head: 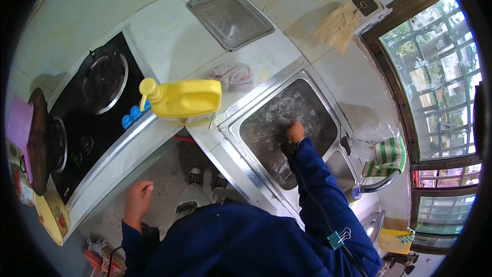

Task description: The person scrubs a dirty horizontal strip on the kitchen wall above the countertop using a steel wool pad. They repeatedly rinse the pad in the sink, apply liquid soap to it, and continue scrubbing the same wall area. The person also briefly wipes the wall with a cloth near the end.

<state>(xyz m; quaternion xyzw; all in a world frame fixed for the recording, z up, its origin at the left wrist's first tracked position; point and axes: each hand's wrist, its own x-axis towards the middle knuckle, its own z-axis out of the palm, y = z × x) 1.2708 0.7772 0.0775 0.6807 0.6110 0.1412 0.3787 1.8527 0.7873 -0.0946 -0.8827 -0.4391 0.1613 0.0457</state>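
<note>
My right hand (295,132) reaches down into the stainless steel sink basin (329,120), over or in water with patches of white suds (286,107). Its fingers are curled and partly turned away, so whether they hold anything is hidden. My left hand (139,202) hangs over the floor beside the counter front, loosely closed, with nothing seen in it. A yellow pump bottle (192,98) with a moulded handle stands near the counter corner, between the sink and the gas hob (78,123). Behind the bottle lies a crumpled pinkish cloth (231,76).
A metal tray (230,19) lies towards the back wall. The curved faucet (380,184) carries a green-and-white striped cloth (386,157). A straw brush (338,27) hangs on the wall. On the left are a purple plastic dipper (19,121), a dark round lid (37,142) and a yellow basin (52,215).
</note>
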